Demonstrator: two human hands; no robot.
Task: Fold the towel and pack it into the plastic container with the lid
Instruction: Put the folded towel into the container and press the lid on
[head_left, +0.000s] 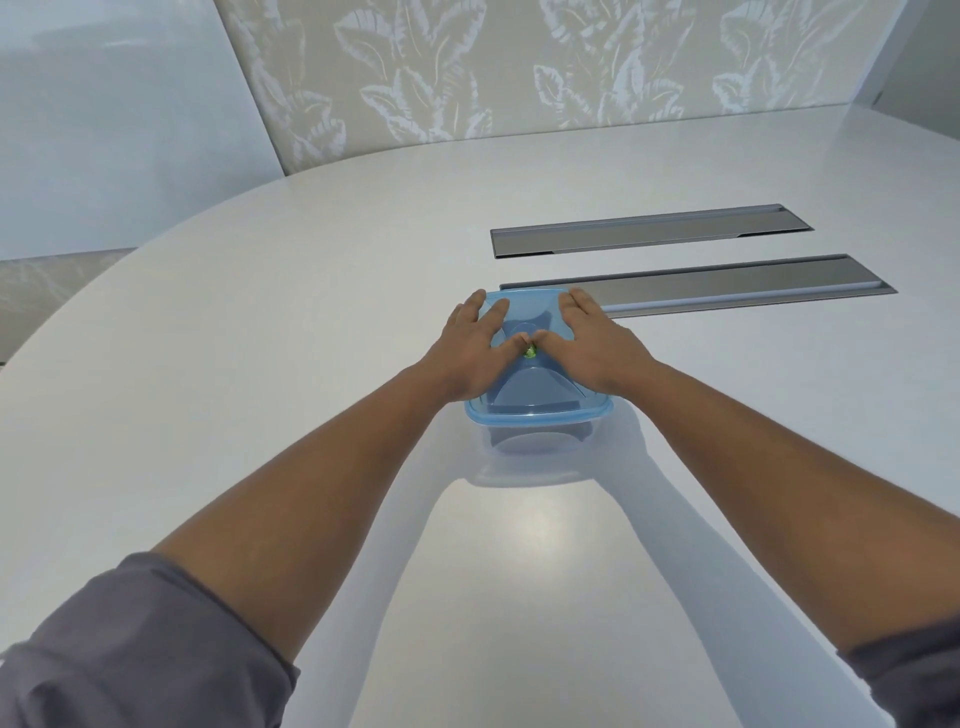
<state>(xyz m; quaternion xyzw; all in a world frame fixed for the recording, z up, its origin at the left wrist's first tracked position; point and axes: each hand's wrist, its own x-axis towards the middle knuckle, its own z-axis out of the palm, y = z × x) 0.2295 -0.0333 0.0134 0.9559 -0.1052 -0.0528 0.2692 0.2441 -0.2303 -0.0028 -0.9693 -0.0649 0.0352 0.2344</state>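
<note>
A clear plastic container (537, 439) stands on the white table (291, 332), with a translucent blue lid (537, 402) on top. Through the lid and wall a darker grey-blue shape shows inside; it may be the folded towel, but I cannot tell for sure. My left hand (475, 345) lies flat on the lid's left half with its fingers spread. On the right half my right hand (597, 345) lies flat the same way. The two thumbs almost meet at a small green spot (530, 354) at the lid's centre.
Two long grey metal panels (649, 228) (727, 286) are set flush into the table behind and to the right of the container. The near one touches the container's far edge. A leaf-patterned wall (467, 67) stands behind the rounded table.
</note>
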